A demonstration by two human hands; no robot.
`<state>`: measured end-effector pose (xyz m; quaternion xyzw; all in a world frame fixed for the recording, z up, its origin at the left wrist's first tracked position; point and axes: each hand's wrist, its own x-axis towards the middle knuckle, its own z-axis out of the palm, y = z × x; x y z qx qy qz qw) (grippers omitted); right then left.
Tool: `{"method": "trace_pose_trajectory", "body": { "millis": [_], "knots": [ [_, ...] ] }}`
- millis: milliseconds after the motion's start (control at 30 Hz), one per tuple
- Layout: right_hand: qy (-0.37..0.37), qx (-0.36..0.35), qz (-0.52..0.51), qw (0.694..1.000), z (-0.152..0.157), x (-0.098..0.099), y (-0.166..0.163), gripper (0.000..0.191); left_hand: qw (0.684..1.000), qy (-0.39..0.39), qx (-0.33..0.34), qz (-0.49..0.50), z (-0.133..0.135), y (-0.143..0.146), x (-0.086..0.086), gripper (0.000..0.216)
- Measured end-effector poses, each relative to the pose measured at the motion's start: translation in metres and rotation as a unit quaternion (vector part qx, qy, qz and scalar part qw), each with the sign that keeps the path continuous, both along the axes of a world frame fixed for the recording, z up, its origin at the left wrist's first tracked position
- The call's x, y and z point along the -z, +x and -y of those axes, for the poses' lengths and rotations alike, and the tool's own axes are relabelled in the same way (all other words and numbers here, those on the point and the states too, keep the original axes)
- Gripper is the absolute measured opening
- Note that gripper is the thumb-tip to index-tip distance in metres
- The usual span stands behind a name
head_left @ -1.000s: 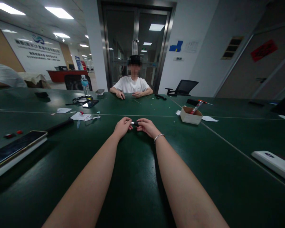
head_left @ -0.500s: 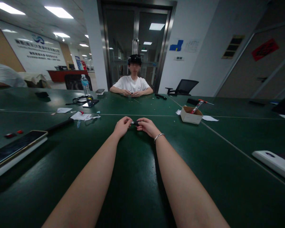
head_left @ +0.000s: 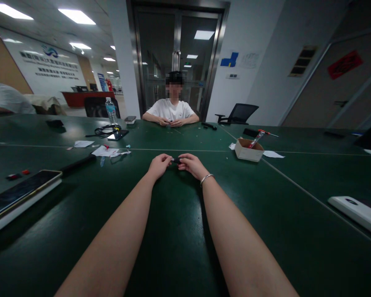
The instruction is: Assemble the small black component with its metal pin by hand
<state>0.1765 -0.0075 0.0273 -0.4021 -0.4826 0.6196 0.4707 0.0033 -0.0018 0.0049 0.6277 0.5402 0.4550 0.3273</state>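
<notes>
Both my arms reach forward over a dark green table point(head_left: 179, 231). My left hand point(head_left: 159, 164) and my right hand point(head_left: 191, 164) meet at the middle of the table, fingers pinched from either side on a small black object point(head_left: 176, 160) held just above the surface. Too little of it shows to name it. A thin silver bracelet point(head_left: 206, 177) circles my right wrist.
A person in a white shirt point(head_left: 171, 110) sits across the table, hands together. A small cardboard box point(head_left: 248, 149) with a red-handled tool stands right of my hands. Paper scraps point(head_left: 106, 152) lie left. A phone on a white block point(head_left: 17, 198) lies at left, a white device point(head_left: 358, 212) at right.
My hands have closed a little tighter on the small black object, hiding the pale tip seen earlier. The person opposite has brought both hands together.
</notes>
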Motion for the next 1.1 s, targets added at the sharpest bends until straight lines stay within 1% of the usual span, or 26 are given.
{"method": "trace_pose_trajectory", "body": {
  "millis": [133, 267, 367, 600, 667, 733, 833, 900, 967, 1033, 1100],
  "knots": [
    [0.001, -0.002, 0.000, 1.000, 0.0004, -0.0006, 0.0000, 0.014, 1.000, 0.010, -0.002, -0.006, -0.0035, -0.0018, 0.0049, 0.027],
    [0.003, 0.003, -0.006, 1.000, 0.0000, 0.0004, -0.0003, 0.013, 1.000, 0.020, 0.016, 0.019, -0.0056, -0.0021, 0.0081, 0.026],
    [0.005, 0.004, -0.005, 1.000, 0.0003, 0.0006, -0.0004, 0.013, 0.999, 0.020, 0.029, 0.021, -0.0043, -0.0014, 0.0067, 0.024],
    [0.017, 0.007, 0.003, 1.000, 0.0007, 0.0009, -0.0011, 0.013, 1.000, 0.000, 0.016, 0.009, -0.0022, -0.0016, 0.0040, 0.026],
    [0.033, 0.015, 0.024, 0.999, 0.0015, 0.0009, -0.0031, 0.013, 1.000, 0.000, 0.012, 0.005, -0.0030, -0.0021, 0.0050, 0.026],
    [0.063, 0.023, 0.069, 0.995, 0.0029, 0.0006, -0.0057, 0.015, 1.000, 0.002, 0.002, 0.000, -0.0043, -0.0023, 0.0063, 0.026],
    [0.125, 0.037, 0.156, 0.979, 0.0049, 0.0001, -0.0084, 0.018, 1.000, 0.000, -0.015, -0.004, -0.0060, -0.0017, 0.0074, 0.027],
    [0.148, 0.048, 0.176, 0.972, 0.0049, 0.0006, -0.0084, 0.018, 1.000, -0.002, -0.022, -0.009, -0.0064, -0.0005, 0.0071, 0.029],
    [0.131, 0.056, 0.153, 0.978, 0.0030, 0.0017, -0.0073, 0.016, 0.999, -0.006, -0.023, -0.027, -0.0056, 0.0008, 0.0058, 0.029],
    [0.086, 0.063, 0.113, 0.988, -0.0004, 0.0025, -0.0052, 0.014, 0.998, -0.013, -0.022, -0.054, -0.0037, 0.0020, 0.0038, 0.029],
    [0.057, 0.048, 0.095, 0.993, -0.0044, 0.0022, -0.0025, 0.014, 0.997, -0.023, -0.023, -0.076, -0.0010, 0.0029, 0.0012, 0.029]
  ]
}}
